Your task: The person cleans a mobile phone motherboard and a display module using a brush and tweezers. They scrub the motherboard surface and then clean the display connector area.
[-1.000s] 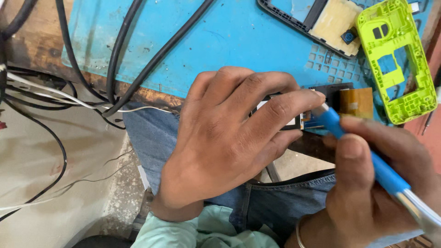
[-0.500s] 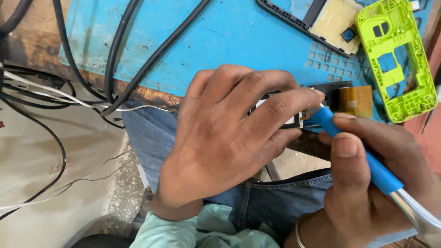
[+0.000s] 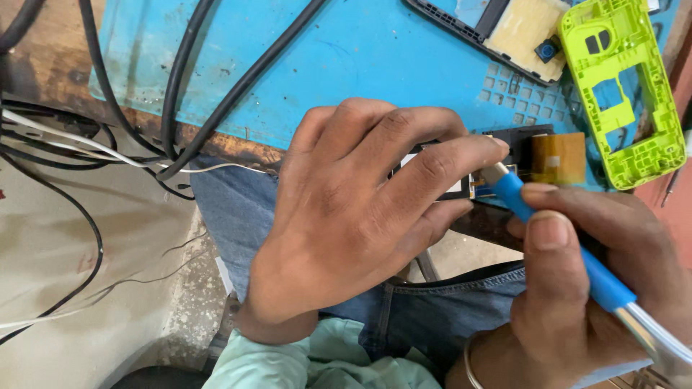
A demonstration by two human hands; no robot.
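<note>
In the middle of the frame we see the left hand (image 3: 353, 216) spread over a small black part (image 3: 461, 173), its fingers pinning it at the edge of the blue mat (image 3: 346, 57). At the lower right, the right hand (image 3: 577, 288) grips a blue-handled tool (image 3: 569, 252) like a pen, thumb on top, with its tip touching the small part just under the left forefinger. Just right of the tip lies an amber ribbon piece (image 3: 559, 158). In the upper right corner sit a lime-green phone frame (image 3: 620, 86) and a black phone frame (image 3: 490, 29). Black cables (image 3: 173, 94) cross the upper left.
</note>
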